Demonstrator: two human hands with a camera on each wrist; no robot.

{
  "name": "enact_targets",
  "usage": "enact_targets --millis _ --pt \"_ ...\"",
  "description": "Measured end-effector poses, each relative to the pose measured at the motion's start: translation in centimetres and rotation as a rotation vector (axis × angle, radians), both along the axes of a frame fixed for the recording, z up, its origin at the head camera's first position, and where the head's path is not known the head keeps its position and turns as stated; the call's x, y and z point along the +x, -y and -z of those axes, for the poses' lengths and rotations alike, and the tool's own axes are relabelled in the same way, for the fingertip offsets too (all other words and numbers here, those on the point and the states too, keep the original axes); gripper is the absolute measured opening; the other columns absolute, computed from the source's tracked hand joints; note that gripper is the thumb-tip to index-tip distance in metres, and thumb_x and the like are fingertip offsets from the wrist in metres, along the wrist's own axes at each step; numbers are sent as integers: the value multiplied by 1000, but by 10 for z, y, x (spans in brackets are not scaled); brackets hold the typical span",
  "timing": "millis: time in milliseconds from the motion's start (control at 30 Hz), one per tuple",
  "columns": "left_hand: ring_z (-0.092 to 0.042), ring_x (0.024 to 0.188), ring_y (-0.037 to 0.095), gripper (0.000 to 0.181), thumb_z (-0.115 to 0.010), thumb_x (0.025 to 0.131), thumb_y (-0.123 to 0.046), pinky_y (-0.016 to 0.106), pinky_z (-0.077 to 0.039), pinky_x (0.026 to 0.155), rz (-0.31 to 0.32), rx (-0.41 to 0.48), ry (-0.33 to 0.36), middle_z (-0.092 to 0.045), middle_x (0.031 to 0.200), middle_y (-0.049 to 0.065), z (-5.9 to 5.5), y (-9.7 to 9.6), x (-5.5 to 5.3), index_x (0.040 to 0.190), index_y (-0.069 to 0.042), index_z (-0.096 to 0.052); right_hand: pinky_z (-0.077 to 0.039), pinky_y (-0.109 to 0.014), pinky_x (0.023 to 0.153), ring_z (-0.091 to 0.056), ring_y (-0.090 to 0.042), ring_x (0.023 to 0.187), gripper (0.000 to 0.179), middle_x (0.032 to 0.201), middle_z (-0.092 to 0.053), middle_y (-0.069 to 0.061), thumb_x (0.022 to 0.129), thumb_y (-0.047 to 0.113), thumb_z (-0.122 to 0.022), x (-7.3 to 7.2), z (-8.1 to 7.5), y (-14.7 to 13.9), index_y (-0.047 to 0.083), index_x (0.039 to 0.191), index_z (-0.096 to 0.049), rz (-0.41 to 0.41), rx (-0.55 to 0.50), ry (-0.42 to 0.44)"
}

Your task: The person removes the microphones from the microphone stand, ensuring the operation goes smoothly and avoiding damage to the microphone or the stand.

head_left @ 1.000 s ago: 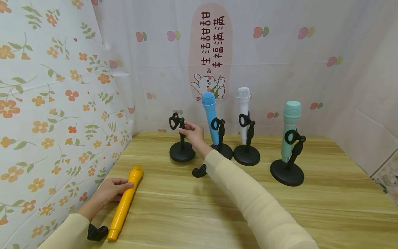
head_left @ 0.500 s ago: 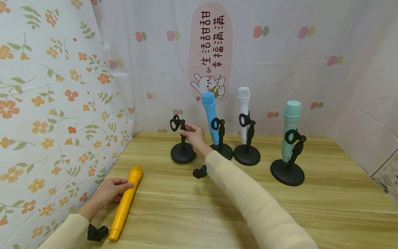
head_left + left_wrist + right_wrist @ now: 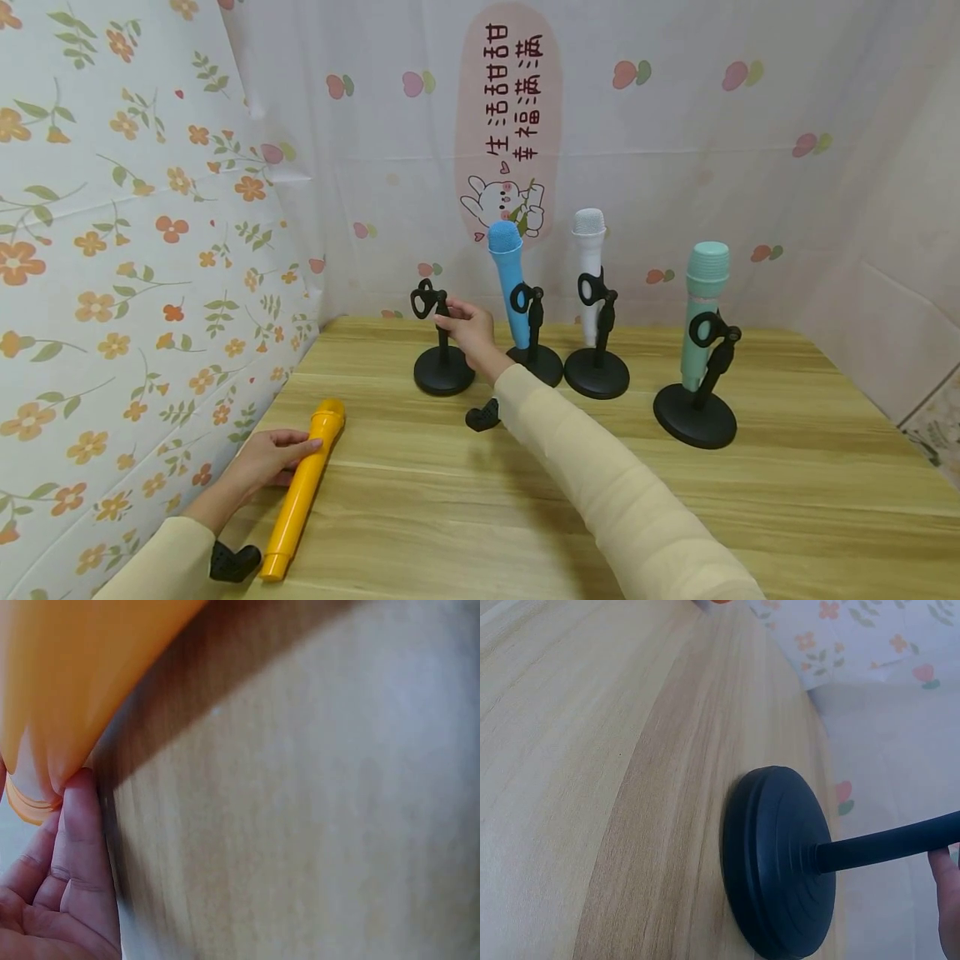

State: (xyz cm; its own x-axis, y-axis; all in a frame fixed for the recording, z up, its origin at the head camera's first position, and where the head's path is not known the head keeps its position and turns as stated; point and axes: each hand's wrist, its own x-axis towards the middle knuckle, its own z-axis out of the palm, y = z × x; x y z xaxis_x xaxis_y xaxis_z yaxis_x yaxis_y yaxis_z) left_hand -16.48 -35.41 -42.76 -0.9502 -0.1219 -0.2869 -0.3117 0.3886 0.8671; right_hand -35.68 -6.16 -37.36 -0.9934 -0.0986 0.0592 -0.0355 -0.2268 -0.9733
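On the table's left side my left hand (image 3: 264, 460) grips an orange-yellow microphone (image 3: 303, 487) near its head, thumb across the top. The left wrist view shows fingers (image 3: 81, 840) under the microphone's body (image 3: 82, 667). Farther back, my right hand (image 3: 472, 329) pinches the upright post of a black microphone stand (image 3: 444, 371), just below its ring clip. That clip holds nothing. In the right wrist view the stand's round base (image 3: 780, 862) appears on the wood, and only a bit of the right hand (image 3: 949, 900) shows at the edge.
Right of this stand, a blue microphone (image 3: 510, 283), a white microphone (image 3: 588, 242) and a mint-green microphone (image 3: 707, 275) each stand in a black stand. Printed cloth (image 3: 390, 208) hangs behind and on the left of the wooden table (image 3: 420, 517).
The black stand has slid slightly right and toward me, with my right hand still on its post. My left hand and the orange-yellow microphone have hardly moved.
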Motion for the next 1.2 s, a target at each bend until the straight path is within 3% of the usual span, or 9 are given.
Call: enact_targets --millis 667,1200 --pt "-66 73 11 51 -70 91 -34 33 -59 65 12 18 4 -69 85 -3 -2 2 0 119 7 -60 -56 -31 87 -66 -24 104 38 115 -65 -13 87 8 -73 3 3 2 8 124 -66 4 86 -33" --pt "-67 76 12 58 -69 90 -36 33 -59 65 27 14 24 -69 89 -3 -1 6 0 125 8 -56 -55 -32 89 -65 -23 105 37 114 -65 -12 87 9 -73 7 2 2 9 124 -67 -8 87 -40"
